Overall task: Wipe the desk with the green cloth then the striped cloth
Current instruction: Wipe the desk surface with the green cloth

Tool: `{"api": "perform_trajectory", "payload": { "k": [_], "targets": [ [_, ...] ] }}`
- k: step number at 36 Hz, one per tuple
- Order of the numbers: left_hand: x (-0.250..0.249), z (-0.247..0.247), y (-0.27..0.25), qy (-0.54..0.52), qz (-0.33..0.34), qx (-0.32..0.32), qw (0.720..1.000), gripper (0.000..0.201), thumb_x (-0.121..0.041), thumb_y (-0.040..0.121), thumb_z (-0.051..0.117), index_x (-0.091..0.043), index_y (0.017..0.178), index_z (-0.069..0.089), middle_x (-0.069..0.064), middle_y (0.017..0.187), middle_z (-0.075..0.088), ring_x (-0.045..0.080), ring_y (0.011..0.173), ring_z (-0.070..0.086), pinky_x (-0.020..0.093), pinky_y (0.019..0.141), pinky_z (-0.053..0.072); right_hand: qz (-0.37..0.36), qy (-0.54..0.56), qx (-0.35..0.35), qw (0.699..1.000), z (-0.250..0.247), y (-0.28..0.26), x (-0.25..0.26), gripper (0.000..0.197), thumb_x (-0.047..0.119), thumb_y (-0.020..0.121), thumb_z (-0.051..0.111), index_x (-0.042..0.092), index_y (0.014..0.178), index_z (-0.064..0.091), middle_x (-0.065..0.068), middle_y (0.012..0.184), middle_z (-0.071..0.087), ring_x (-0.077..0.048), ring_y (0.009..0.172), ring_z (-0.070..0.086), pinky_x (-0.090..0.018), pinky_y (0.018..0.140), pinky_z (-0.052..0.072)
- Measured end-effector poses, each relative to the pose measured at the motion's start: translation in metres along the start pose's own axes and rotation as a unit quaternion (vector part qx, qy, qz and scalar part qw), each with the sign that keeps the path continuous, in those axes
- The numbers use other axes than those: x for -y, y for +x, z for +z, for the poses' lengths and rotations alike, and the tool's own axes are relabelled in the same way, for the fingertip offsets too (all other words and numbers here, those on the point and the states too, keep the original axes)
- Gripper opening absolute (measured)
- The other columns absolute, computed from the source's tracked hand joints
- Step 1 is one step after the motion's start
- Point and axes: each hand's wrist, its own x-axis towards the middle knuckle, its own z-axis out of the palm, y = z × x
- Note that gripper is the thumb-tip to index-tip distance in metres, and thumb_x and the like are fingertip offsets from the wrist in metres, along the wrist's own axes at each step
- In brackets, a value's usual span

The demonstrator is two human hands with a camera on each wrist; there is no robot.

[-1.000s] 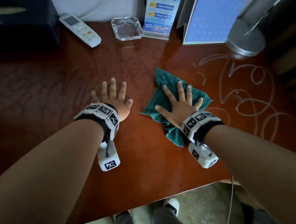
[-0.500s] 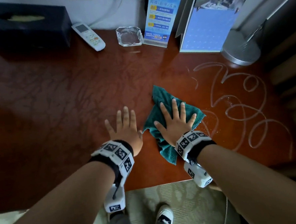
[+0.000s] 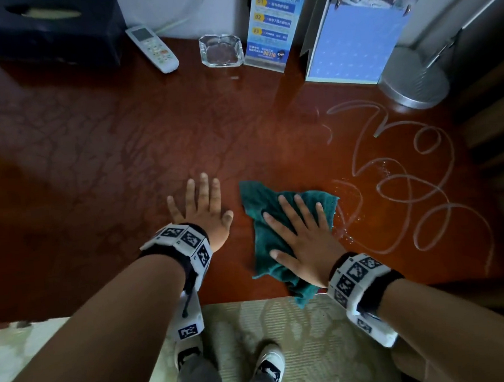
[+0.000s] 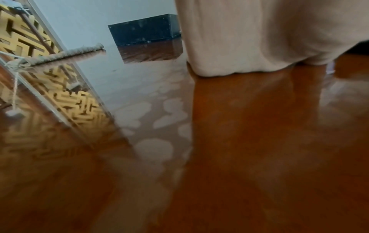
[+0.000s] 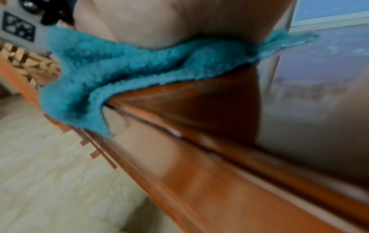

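— Dark red desk (image 3: 100, 147) against a wall; reading from the left, what stands on it?

— Tissue box (image 3: 49, 29), remote (image 3: 152, 49), ashtray (image 3: 221, 50), a blue sign (image 3: 273, 27), a calendar (image 3: 356, 39), and a lamp base (image 3: 415, 80) at the far right.

— And the hands?

— Left hand (image 3: 200, 211) lies flat on the bare wood, fingers spread, holding nothing. Right hand (image 3: 302, 241) presses flat, fingers straight, on the green cloth (image 3: 260, 202), which sits at the near edge with one corner hanging over. White squiggles (image 3: 406, 181) and droplets lie just right of it. No striped cloth is in view.

— Risk?

— I'd judge the cloth could slide off the edge if the palm pulls nearer, and the squiggles may only smear under a bunched cloth.

— Against a second ago?

— Both hands and the cloth have come nearer the front edge; the squiggles look untouched.
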Motion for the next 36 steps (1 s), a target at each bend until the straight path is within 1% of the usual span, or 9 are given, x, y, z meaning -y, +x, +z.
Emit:
{"api": "perform_trajectory", "payload": {
  "k": [4,7,12,15,21,25,28,33,36],
  "targets": [
    [-0.001,0.000,0.000,-0.003,-0.001,-0.003,1.000,0.062,-0.047,0.098,0.007,-0.023,0.143,-0.030,-0.003,0.146,-0.042,0.022,0.138,-0.032,0.057,0.109,-0.015,-0.094,-0.022,0.003,0.995,0.002,-0.011,-0.024,0.063,0.068,0.092,0.006,0.043,0.147,-0.011,-0.001,0.159,-0.013,-0.025,0.144,-0.018,-0.054,0.112,-0.008],
    [-0.002,0.000,-0.001,0.001,-0.001,-0.002,1.000,0.063,-0.048,0.098,0.007,-0.023,0.142,-0.030,-0.003,0.146,-0.042,0.021,0.138,-0.033,0.057,0.110,-0.015,-0.109,-0.026,0.003,0.994,-0.004,-0.018,-0.029,0.066,0.069,0.089,0.009,0.047,0.142,-0.022,0.005,0.154,-0.030,-0.019,0.140,-0.032,-0.049,0.113,-0.017],
    [-0.001,-0.002,-0.003,-0.004,-0.004,-0.001,1.000,0.062,-0.047,0.099,0.008,-0.024,0.142,-0.031,-0.004,0.146,-0.042,0.021,0.138,-0.033,0.056,0.111,-0.014,0.039,0.105,-0.065,0.992,-0.010,-0.027,0.003,0.063,0.064,0.089,0.002,0.041,0.144,-0.020,0.008,0.152,-0.034,-0.012,0.138,-0.035,-0.043,0.115,-0.017],
    [-0.001,-0.001,-0.003,-0.002,-0.007,0.001,1.000,0.063,-0.048,0.099,0.008,-0.024,0.142,-0.031,-0.004,0.146,-0.043,0.020,0.138,-0.033,0.056,0.111,-0.014,0.118,0.158,-0.088,0.976,-0.002,-0.019,0.025,0.064,0.060,0.087,-0.001,0.042,0.148,-0.011,0.007,0.154,-0.029,-0.015,0.140,-0.031,-0.046,0.114,-0.016],
    [-0.003,-0.002,-0.004,-0.002,-0.014,0.004,1.000,0.063,-0.048,0.099,0.009,-0.025,0.142,-0.031,-0.005,0.146,-0.043,0.020,0.138,-0.033,0.056,0.112,-0.014,0.170,0.110,-0.094,0.975,0.014,-0.007,0.048,0.062,0.063,0.087,-0.002,0.045,0.146,-0.010,0.002,0.158,-0.018,-0.027,0.144,-0.019,-0.057,0.111,-0.017],
    [-0.003,-0.003,-0.004,0.001,-0.016,0.009,1.000,0.063,-0.049,0.098,0.007,-0.025,0.142,-0.032,-0.005,0.145,-0.043,0.020,0.138,-0.034,0.056,0.111,-0.015,0.126,0.095,-0.102,0.982,0.020,-0.014,0.040,0.056,0.063,0.093,0.007,0.048,0.146,-0.006,0.003,0.159,-0.012,-0.026,0.146,-0.013,-0.056,0.111,-0.015],
    [-0.003,-0.004,-0.005,0.000,-0.011,0.013,1.000,0.063,-0.048,0.098,0.007,-0.024,0.141,-0.032,-0.004,0.145,-0.044,0.020,0.138,-0.034,0.056,0.111,-0.015,0.084,0.090,-0.083,0.989,0.020,-0.021,0.031,0.055,0.061,0.095,0.007,0.047,0.148,0.004,0.002,0.160,0.000,-0.026,0.147,-0.003,-0.059,0.111,-0.003],
    [-0.002,-0.005,-0.005,-0.003,-0.007,0.020,1.000,0.064,-0.048,0.099,0.008,-0.024,0.141,-0.032,-0.004,0.145,-0.044,0.021,0.137,-0.035,0.056,0.110,-0.016,-0.055,0.069,-0.056,0.995,0.022,-0.033,0.000,0.051,0.060,0.097,0.008,0.051,0.147,0.001,0.008,0.159,-0.008,-0.020,0.145,-0.016,-0.057,0.112,-0.006],
    [-0.002,-0.005,-0.006,-0.002,-0.009,0.018,1.000,0.064,-0.048,0.099,0.009,-0.024,0.142,-0.031,-0.004,0.145,-0.043,0.020,0.137,-0.034,0.056,0.111,-0.015,-0.130,0.032,-0.037,0.990,0.021,-0.036,-0.026,0.050,0.058,0.099,0.013,0.048,0.148,0.007,0.008,0.160,-0.004,-0.020,0.147,-0.009,-0.053,0.114,-0.002]
  ]
}}
